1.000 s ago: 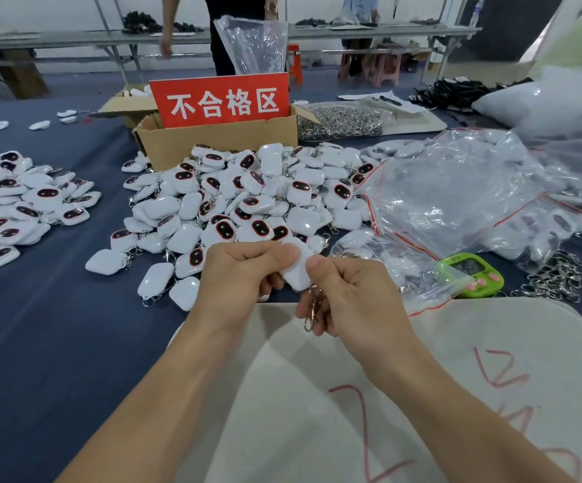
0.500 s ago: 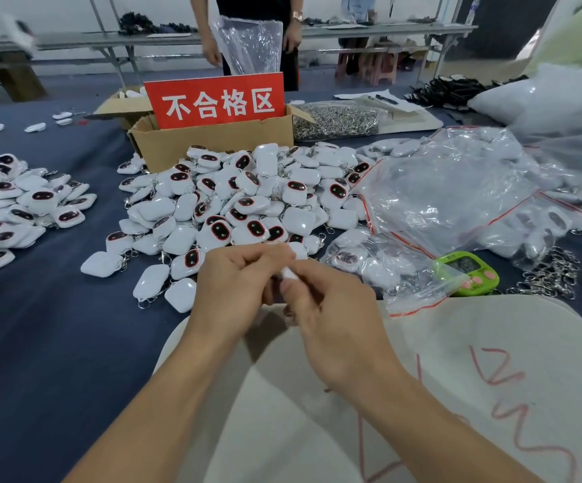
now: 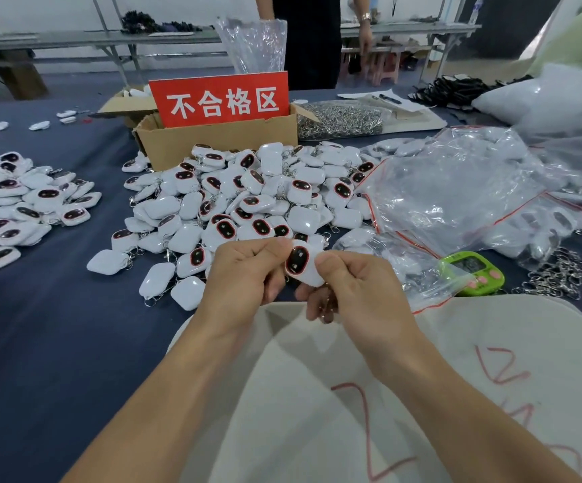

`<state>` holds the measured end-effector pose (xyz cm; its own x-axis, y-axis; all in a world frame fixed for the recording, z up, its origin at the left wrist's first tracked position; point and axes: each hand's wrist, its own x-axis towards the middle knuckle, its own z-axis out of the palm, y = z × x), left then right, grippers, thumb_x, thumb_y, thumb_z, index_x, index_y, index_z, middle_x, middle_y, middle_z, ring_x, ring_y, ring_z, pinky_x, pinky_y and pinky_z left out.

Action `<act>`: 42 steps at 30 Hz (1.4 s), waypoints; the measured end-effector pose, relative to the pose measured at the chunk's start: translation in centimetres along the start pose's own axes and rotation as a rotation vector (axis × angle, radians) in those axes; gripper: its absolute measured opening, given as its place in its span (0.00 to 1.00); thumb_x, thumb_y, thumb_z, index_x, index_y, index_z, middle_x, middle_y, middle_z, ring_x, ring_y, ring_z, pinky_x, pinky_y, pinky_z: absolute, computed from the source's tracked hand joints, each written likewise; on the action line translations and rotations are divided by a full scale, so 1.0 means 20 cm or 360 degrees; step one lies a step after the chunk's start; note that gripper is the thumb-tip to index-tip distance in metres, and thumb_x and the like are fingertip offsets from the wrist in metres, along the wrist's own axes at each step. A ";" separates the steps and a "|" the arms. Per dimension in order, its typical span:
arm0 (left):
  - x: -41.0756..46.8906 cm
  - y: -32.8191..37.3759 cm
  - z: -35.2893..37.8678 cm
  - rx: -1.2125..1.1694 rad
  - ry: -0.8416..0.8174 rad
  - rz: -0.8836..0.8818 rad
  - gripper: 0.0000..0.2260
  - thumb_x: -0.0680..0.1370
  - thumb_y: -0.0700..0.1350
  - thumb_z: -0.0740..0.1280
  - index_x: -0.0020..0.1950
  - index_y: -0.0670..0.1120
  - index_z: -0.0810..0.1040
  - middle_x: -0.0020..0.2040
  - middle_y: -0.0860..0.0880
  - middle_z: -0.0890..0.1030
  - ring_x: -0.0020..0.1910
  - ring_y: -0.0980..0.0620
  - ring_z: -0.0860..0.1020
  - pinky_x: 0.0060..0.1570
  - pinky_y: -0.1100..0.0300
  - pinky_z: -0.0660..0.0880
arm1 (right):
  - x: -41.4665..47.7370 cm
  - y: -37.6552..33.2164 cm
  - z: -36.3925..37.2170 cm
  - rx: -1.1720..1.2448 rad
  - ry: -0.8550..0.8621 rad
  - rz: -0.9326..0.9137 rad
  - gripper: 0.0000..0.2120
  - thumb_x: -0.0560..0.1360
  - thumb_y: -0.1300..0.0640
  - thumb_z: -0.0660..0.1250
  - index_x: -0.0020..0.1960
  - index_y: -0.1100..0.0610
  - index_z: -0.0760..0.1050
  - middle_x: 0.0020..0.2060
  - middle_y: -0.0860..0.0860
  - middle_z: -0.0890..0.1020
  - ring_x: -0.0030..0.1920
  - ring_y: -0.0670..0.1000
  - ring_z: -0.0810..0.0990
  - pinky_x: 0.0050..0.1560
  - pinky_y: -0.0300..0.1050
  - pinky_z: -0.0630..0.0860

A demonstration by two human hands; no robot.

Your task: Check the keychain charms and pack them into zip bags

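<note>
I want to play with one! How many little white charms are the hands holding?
1. The white plastic keychain charm with a dark oval face is pinched between the left hand and the right hand. Curled fingers could hide another.

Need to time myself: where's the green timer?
Head view, right side: the green timer lies partly under a zip bag, left of loose key rings.

Bare left hand (image 3: 244,273), bare right hand (image 3: 363,291)
</note>
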<state>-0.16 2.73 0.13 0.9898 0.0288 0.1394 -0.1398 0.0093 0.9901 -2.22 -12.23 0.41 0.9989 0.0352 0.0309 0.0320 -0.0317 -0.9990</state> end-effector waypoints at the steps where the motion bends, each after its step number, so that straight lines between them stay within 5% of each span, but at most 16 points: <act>1: 0.00 0.00 0.01 0.0083 0.0024 0.0025 0.23 0.80 0.45 0.68 0.25 0.43 0.74 0.21 0.50 0.66 0.24 0.53 0.61 0.30 0.62 0.61 | 0.00 -0.01 -0.03 -0.0088 0.0069 -0.0050 0.14 0.83 0.59 0.63 0.41 0.59 0.81 0.30 0.59 0.83 0.26 0.47 0.80 0.29 0.37 0.71; 3: -0.03 -0.01 0.04 0.0350 0.0085 0.0106 0.09 0.76 0.45 0.72 0.37 0.44 0.85 0.23 0.47 0.69 0.26 0.54 0.64 0.29 0.63 0.63 | 0.01 -0.05 -0.11 -0.0239 0.0270 -0.0191 0.09 0.81 0.60 0.66 0.43 0.54 0.81 0.24 0.55 0.79 0.25 0.47 0.79 0.27 0.37 0.71; 4: -0.06 -0.01 0.07 0.0527 0.0093 0.0156 0.03 0.74 0.47 0.73 0.42 0.52 0.87 0.24 0.48 0.73 0.26 0.55 0.67 0.30 0.63 0.65 | 0.03 -0.08 -0.16 -0.0310 0.0394 -0.0267 0.08 0.79 0.60 0.67 0.44 0.51 0.80 0.24 0.54 0.79 0.25 0.51 0.80 0.26 0.39 0.72; 6: -0.12 -0.02 0.17 0.0919 -0.0009 0.0302 0.10 0.68 0.58 0.73 0.49 0.66 0.84 0.30 0.56 0.78 0.30 0.60 0.73 0.34 0.64 0.69 | 0.05 -0.12 -0.28 -0.0440 0.0666 -0.0379 0.05 0.76 0.58 0.68 0.44 0.49 0.80 0.25 0.55 0.80 0.27 0.56 0.82 0.26 0.40 0.72; 9: -0.20 -0.03 0.39 0.1550 -0.0126 0.0641 0.22 0.65 0.71 0.70 0.53 0.62 0.84 0.42 0.61 0.79 0.45 0.61 0.77 0.39 0.61 0.75 | 0.08 -0.18 -0.45 -0.0613 0.0940 -0.0425 0.04 0.70 0.54 0.67 0.39 0.51 0.82 0.23 0.54 0.78 0.28 0.57 0.81 0.31 0.48 0.75; 12: -0.23 -0.04 0.51 0.1762 -0.0054 0.0847 0.15 0.67 0.64 0.75 0.46 0.56 0.85 0.41 0.59 0.80 0.43 0.55 0.81 0.32 0.59 0.75 | 0.08 -0.18 -0.52 -0.0788 0.0941 -0.0357 0.09 0.65 0.52 0.66 0.36 0.57 0.80 0.21 0.52 0.67 0.27 0.53 0.68 0.31 0.47 0.70; 16: -0.23 -0.03 0.48 0.1560 0.0110 0.0514 0.12 0.72 0.60 0.71 0.39 0.52 0.83 0.34 0.56 0.80 0.34 0.55 0.78 0.34 0.57 0.76 | 0.08 -0.17 -0.54 -0.1017 0.0511 -0.0089 0.15 0.60 0.52 0.64 0.33 0.65 0.72 0.25 0.53 0.63 0.29 0.50 0.61 0.31 0.43 0.62; 20: -0.22 -0.03 0.45 0.1225 0.0180 0.0339 0.14 0.74 0.58 0.62 0.34 0.51 0.73 0.32 0.52 0.74 0.35 0.51 0.72 0.38 0.53 0.73 | 0.06 -0.16 -0.54 -0.1006 0.0141 0.0144 0.10 0.66 0.55 0.66 0.31 0.62 0.80 0.20 0.52 0.76 0.21 0.50 0.67 0.23 0.36 0.63; 22: -0.22 -0.02 0.44 0.1121 0.0239 0.0333 0.14 0.74 0.55 0.63 0.30 0.51 0.70 0.30 0.51 0.72 0.34 0.50 0.71 0.38 0.52 0.73 | 0.08 -0.14 -0.53 -0.0932 0.0135 0.0169 0.10 0.70 0.60 0.66 0.33 0.60 0.82 0.23 0.57 0.79 0.20 0.50 0.68 0.24 0.37 0.65; 26: -0.21 -0.01 0.42 0.0985 0.0331 0.0267 0.03 0.72 0.48 0.71 0.40 0.54 0.85 0.34 0.57 0.82 0.36 0.55 0.79 0.41 0.58 0.76 | 0.10 -0.12 -0.50 -0.0650 0.0258 0.0196 0.10 0.73 0.62 0.66 0.36 0.63 0.83 0.25 0.61 0.78 0.20 0.51 0.68 0.29 0.42 0.65; 30: -0.18 -0.02 0.38 0.0858 0.0246 0.0106 0.10 0.70 0.42 0.77 0.34 0.56 0.84 0.33 0.63 0.82 0.33 0.62 0.80 0.36 0.72 0.72 | 0.11 -0.15 -0.49 -0.0273 0.0242 0.0111 0.09 0.70 0.63 0.67 0.34 0.61 0.84 0.23 0.60 0.75 0.20 0.52 0.65 0.22 0.38 0.60; 34: -0.16 -0.02 0.37 0.0600 0.0192 -0.0029 0.11 0.69 0.39 0.79 0.34 0.54 0.84 0.28 0.59 0.81 0.27 0.63 0.76 0.31 0.74 0.68 | 0.09 -0.13 -0.47 -0.0486 0.0005 0.0151 0.09 0.69 0.59 0.68 0.36 0.62 0.84 0.24 0.63 0.77 0.22 0.54 0.67 0.24 0.37 0.63; 42: -0.16 0.00 0.38 0.0323 0.0247 0.0113 0.09 0.73 0.42 0.77 0.39 0.57 0.87 0.35 0.56 0.85 0.35 0.59 0.81 0.38 0.67 0.76 | 0.11 -0.08 -0.40 -0.0619 0.0371 0.0146 0.09 0.74 0.59 0.66 0.40 0.52 0.84 0.19 0.53 0.76 0.18 0.49 0.72 0.21 0.35 0.65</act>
<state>-3.08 -5.04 -0.18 0.9595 0.1753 0.2203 -0.1847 -0.1988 0.9625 0.15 -20.13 2.37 0.9778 -0.2094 -0.0058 -0.0907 -0.3985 -0.9127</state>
